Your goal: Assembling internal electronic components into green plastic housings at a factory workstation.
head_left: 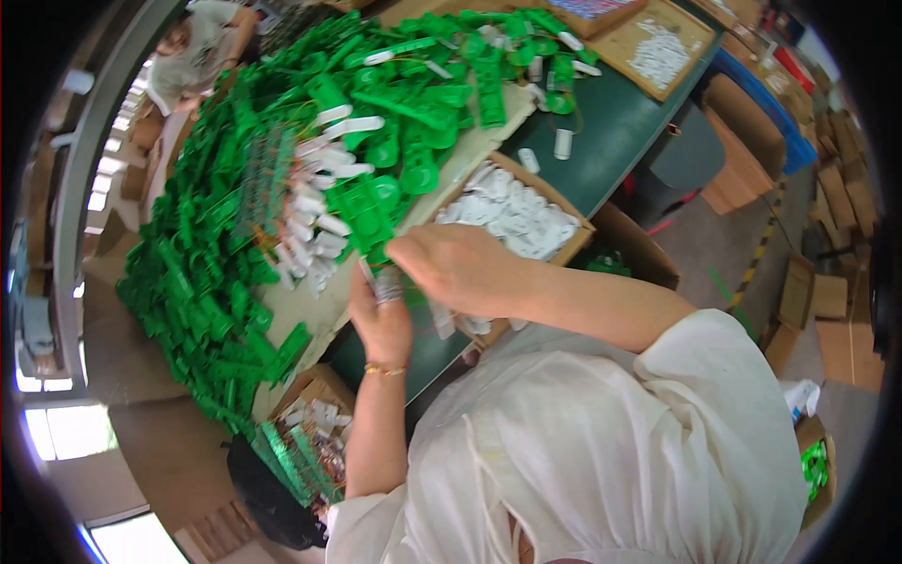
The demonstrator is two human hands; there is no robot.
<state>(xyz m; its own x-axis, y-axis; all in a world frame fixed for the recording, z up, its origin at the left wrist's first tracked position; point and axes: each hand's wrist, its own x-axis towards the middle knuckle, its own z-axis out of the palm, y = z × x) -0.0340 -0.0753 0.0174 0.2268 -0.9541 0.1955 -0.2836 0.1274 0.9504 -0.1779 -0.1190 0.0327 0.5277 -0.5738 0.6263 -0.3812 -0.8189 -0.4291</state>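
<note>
My left hand (382,324) is closed, its fingers wrapped round the near end of a green plastic shell (362,214). A small silvery-white piece (388,285) shows at its fingertips; its kind I cannot make out. My right hand (460,270) meets the left one from the right, fingers curled in and pressed together. Whatever its fingertips pinch is hidden behind the knuckles. Just beyond the hands lie several loose white plastic pieces (319,202) with thin wires. Beside these, to the left, is a stack of green circuit boards (266,179).
A large heap of green plastic parts (188,310) covers the table's left and far side. A box (575,246) of white pieces stands by my right forearm. Farther right is a shallow tray (665,92) of small white parts. Another person (197,52) sits at the far left.
</note>
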